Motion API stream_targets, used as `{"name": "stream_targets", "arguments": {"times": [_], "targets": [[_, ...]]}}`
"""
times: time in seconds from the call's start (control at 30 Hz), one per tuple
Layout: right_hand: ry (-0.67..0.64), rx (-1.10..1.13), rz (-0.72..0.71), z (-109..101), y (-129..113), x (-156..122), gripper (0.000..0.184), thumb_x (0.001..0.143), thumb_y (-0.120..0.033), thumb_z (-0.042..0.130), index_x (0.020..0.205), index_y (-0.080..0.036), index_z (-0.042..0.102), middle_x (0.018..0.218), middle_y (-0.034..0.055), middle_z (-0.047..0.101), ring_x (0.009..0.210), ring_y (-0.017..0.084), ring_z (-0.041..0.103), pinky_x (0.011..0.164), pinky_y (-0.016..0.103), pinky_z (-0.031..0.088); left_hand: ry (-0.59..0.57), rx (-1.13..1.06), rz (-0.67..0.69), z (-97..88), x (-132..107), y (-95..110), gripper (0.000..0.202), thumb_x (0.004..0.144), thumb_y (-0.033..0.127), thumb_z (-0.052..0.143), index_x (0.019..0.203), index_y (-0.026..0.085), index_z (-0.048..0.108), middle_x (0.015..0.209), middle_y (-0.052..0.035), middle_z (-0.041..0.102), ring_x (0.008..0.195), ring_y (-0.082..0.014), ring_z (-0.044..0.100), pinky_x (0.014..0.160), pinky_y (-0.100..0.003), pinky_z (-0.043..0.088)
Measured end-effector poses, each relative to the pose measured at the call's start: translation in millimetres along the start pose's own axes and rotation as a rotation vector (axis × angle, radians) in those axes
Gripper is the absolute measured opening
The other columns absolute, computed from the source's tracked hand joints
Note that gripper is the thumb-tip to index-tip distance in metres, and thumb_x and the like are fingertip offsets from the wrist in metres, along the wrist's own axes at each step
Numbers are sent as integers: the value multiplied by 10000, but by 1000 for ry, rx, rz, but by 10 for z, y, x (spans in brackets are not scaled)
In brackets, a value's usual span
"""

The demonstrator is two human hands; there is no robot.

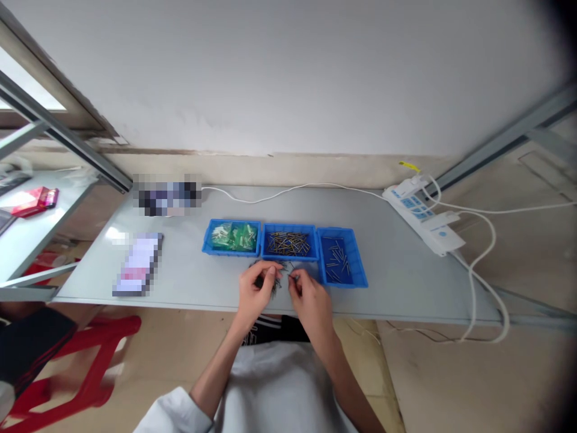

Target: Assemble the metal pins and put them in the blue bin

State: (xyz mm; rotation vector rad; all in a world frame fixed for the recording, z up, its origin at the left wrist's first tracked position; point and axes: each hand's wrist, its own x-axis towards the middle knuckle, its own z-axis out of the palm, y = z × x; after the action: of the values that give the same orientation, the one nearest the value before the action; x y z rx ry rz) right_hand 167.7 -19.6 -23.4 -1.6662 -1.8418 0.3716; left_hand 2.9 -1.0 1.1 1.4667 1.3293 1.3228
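My left hand (256,285) is closed, thumb against the fingers, at a bunch of thin dark metal pins (276,287). Some of the bunch shows beneath the thumb; whether it is all gripped or partly lying on the table, I cannot tell. Close by on the right, my right hand (311,294) pinches what looks like one thin metal pin (291,265) between thumb and forefinger. Just beyond the hands, a blue bin (290,259) is full of long thin metal pins. Fewer pins lie in the blue bin (358,255) to its right.
The left blue bin (231,253) has small green and white pieces. A phone (139,264) lies on the grey table (189,282), with a blurred device (169,197) behind it. A power strip (419,213) with white cables sits at right. A red stool (99,355) stands lower left.
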Motion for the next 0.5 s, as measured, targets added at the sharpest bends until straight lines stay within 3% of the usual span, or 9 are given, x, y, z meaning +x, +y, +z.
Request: {"name": "stream_targets", "arguments": {"times": [0.33, 0.5], "targets": [[67, 262, 26, -102, -192, 43, 151, 1091, -340, 542, 1010, -241, 623, 750, 2, 719, 607, 179, 672, 588, 273, 468, -130, 97, 207, 47, 44, 33, 170, 1046, 238, 637, 1078, 208, 801, 994, -74, 783, 671, -128, 626, 628, -248, 515], [93, 327, 40, -166, -226, 110, 110, 1071, -326, 568, 1022, -244, 621, 779, 8, 731, 626, 176, 685, 618, 276, 521, -163, 96, 232, 51, 49, -8, 161, 1024, 163, 644, 1046, 219, 793, 1021, -70, 783, 696, -137, 636, 616, -247, 499]]}}
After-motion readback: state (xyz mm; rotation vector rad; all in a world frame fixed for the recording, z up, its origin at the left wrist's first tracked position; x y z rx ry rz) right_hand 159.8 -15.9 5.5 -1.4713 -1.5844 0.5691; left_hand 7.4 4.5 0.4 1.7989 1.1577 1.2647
